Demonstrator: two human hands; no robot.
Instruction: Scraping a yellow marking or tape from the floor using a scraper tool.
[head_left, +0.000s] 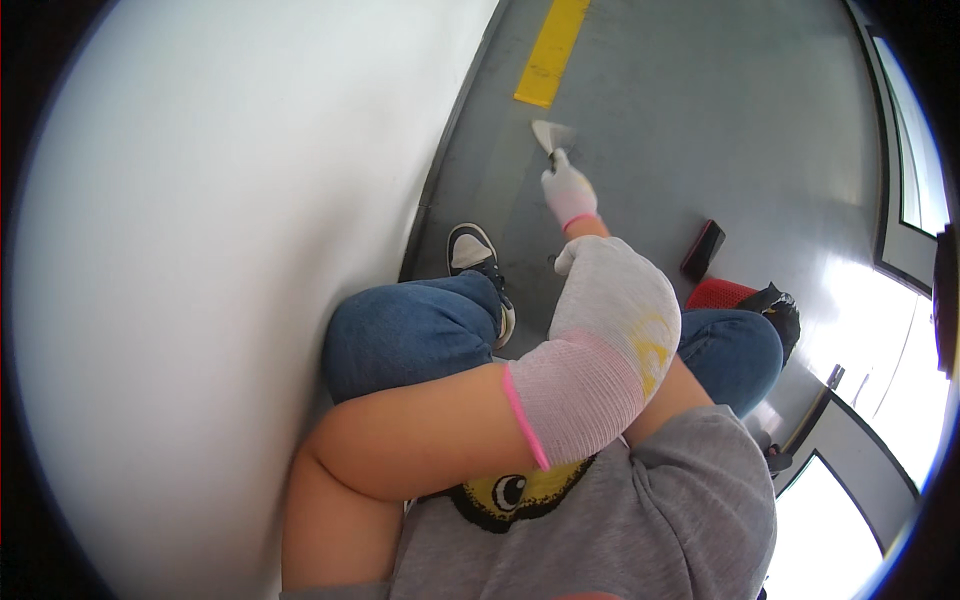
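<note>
White knit gloves (590, 385) with pink-edged cuffs are covering both hands here. The right hand (570, 192) is sitting way out front, fingers wrapped snugly around the handle of a scraper (544, 136) with a wide, fan-shaped blade. That blade is showing up kinda blurry and is hanging out just short of the near end of a yellow strip (552, 55) on the grey floor (720, 120). Can't tell if the edge is actually touching the floor, tbh. A faint paler band is running along the floor from around there back toward the shoe.

The left hand (617, 295) is crossing in front of the right arm, way closer to the camera, with a yellow smear showing on its glove. Its fingers are mostly hiding, so I can't tell whether they're gripping anything.

White wall (250, 200) is filling the left side. Bent knees in blue jeans (410, 335) are framing the arms, and a dark shoe (482, 265) with pale patches is resting near the wall. Over on the right, a red-and-black object (703, 250) is lying near a red basket (717, 293), with a black plastic bag (775, 308) sitting right by it.
</note>
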